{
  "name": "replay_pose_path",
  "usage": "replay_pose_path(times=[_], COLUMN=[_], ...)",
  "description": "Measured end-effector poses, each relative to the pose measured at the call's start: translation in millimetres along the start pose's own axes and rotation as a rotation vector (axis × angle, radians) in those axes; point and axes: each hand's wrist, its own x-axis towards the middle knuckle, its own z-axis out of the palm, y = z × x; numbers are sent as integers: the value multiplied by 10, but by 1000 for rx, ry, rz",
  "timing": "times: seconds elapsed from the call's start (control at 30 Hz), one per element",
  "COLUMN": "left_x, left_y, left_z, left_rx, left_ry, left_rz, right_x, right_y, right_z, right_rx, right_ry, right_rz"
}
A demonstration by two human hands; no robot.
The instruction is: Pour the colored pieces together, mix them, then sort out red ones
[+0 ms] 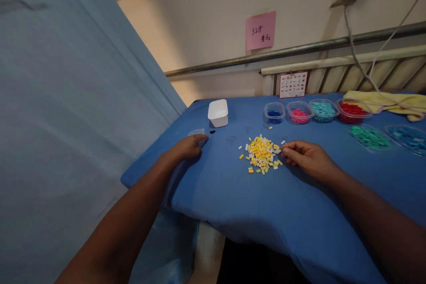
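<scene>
A loose pile of small yellow, orange and white plastic pieces (261,153) lies on the blue cloth in front of me. My right hand (308,157) is at the pile's right edge, thumb and fingertips closed together; whether a piece is between them is too small to tell. One white piece (283,142) lies just beyond those fingertips. To the left, my left hand (190,146) rests low over the table with its index finger stretched out. A small black piece (212,132) lies just past that finger, and a clear plastic lid or tray (196,132) shows partly behind the hand.
Behind the pieces stands a white tub (218,115). Clear containers hold dark blue (274,117), pink (299,117), turquoise (322,110) and red pieces (352,112). Green (370,137) and blue pieces (409,138) lie at right, near a yellow cloth (382,101). A light blue curtain (83,75) hangs left.
</scene>
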Motion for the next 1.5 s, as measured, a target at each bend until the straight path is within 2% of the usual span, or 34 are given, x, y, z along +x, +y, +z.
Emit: replay_pose_path(times=[0.1, 0.2, 0.33, 0.4, 0.57, 0.67, 0.77, 0.87, 1.0, 1.1, 1.2, 1.37, 1.43, 1.5], left_x=[85, 205, 452, 627, 1095, 1235, 1163, 911, 568, 490, 517, 472, 409, 344], left_y=[130, 292, 436, 445, 401, 390, 316, 145, -85, -118, 6, 377, 504, 609], left_z=[-33, -56, -64, -65, -91, -140, -182, -142, 105, 317, 424, 398, 366, 342], left_rx=[57, 46, -2, 3, 8, -1, -6, -2, 12, 11, 31, -19, -73, -130], left_ry=[157, 265, 501, 514, 422, 450, 487, 449, 281, 269, 310, 361, 423, 534], left_rz=[-64, -103, -140, -126, -106, -124, -155, -213, -311, -342, -329, -330, -347, -326], right_x=[-1, 0, 10, 18, 32, 33, 27, 25, 37, 51, 75, 113, 100, 53], right_y=[-21, -33, -20, -9, 2, 3, 4, 5, -12, -30, -33, -8, 0, 5], right_z=[14, 22, 17, 16, 35, 38, 29, 27, 48, 64, 68, 112, 140, 128], right_rx=[-2, 2, -9, -12, 24, 26, 11, 0, -8, -22, -56, -144, -199, -271], right_ry=[-1, 5, -4, -2, 22, 35, 53, 50, 58, 65, 79, 152, 202, 273], right_rz=[-3, -7, -12, -16, 0, -13, -18, -19, -34, -62, -97, -157, -185, -213])
